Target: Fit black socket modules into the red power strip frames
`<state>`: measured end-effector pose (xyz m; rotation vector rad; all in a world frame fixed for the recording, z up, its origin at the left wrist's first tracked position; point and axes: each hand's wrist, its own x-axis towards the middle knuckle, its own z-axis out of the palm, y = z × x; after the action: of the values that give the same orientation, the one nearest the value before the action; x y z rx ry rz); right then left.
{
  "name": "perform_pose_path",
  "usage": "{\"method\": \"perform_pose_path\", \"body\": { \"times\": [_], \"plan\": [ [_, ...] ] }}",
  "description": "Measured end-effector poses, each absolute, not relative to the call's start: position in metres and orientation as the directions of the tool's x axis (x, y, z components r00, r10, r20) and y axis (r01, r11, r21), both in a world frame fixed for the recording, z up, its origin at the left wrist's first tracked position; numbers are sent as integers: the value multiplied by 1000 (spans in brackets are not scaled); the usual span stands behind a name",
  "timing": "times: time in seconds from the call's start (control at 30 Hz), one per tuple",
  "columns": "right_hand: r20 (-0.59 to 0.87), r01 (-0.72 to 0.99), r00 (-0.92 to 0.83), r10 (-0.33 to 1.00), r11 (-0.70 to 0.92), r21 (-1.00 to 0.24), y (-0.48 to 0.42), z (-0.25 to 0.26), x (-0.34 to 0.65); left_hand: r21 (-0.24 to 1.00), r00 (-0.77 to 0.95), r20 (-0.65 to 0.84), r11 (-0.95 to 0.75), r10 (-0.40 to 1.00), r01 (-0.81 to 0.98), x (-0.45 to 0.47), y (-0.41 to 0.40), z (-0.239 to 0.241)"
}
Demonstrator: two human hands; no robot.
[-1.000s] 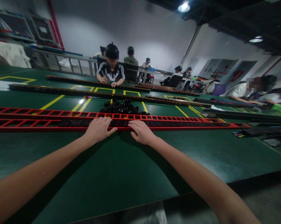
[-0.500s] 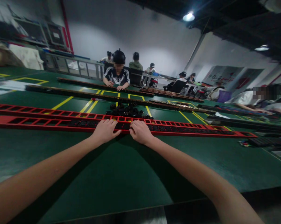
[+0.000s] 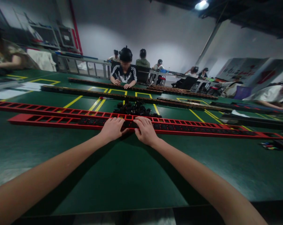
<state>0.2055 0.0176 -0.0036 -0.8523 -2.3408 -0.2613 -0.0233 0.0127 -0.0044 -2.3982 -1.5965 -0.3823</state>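
Note:
My left hand (image 3: 112, 128) rests on the near red slotted frame (image 3: 54, 121), fingers bent over its top and thumb at the near side. Close beside it, my right hand (image 3: 146, 130) grips the same frame, fingers curled and slightly separated. Square black pieces (image 3: 171, 127) fill many slots on both sides of my hands, while slots toward the left end are bare. Whatever lies under my fingertips is hidden. Just behind the hands is a second red slotted frame (image 3: 35, 108), and beyond it a loose pile of small black parts (image 3: 134, 109).
Long dark strips (image 3: 90, 93) lie across the green table (image 3: 141, 175), which has yellow marking lines. A person (image 3: 125, 73) sits opposite, hands on the table. Other people work at left, right and behind. Black bars (image 3: 256, 121) and a dark bundle (image 3: 279, 144) lie at right.
The view has turned left, so the scene sits further right and the near frame's left end shows. My right fingers have spread slightly; both hands remain on the frame.

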Motion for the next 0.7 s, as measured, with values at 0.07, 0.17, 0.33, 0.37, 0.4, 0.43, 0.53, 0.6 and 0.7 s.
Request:
{"method": "perform_pose_path", "body": {
  "times": [0.07,0.17,0.33,0.37,0.4,0.43,0.53,0.6,0.7],
  "plan": [
    [618,660,-578,532,751,-29,16,-3,202,-49,375,349,-383,859,922,-23,12,-4],
    [516,685,-618,593,728,-16,15,-6,198,-47,368,342,-375,865,926,-22,10,-2],
    [447,695,-641,623,719,-4,17,-10,198,-57,362,329,-364,872,929,-20,9,0],
    [451,692,-642,620,722,-7,16,-9,198,-57,363,327,-365,873,929,-20,9,0],
    [463,688,-639,614,725,-12,16,-8,198,-58,363,326,-364,873,929,-21,10,0],
    [485,688,-628,608,726,-19,15,-7,199,-59,362,327,-364,873,930,-21,10,0],
    [559,692,-582,590,720,-40,13,-5,199,-64,366,329,-366,870,928,-21,11,-2],
    [545,678,-601,585,734,-40,14,-4,199,-65,368,332,-368,869,928,-22,11,-3],
    [487,659,-650,584,752,-23,16,-5,198,-70,364,343,-363,866,929,-22,10,-3]
  ]
}}
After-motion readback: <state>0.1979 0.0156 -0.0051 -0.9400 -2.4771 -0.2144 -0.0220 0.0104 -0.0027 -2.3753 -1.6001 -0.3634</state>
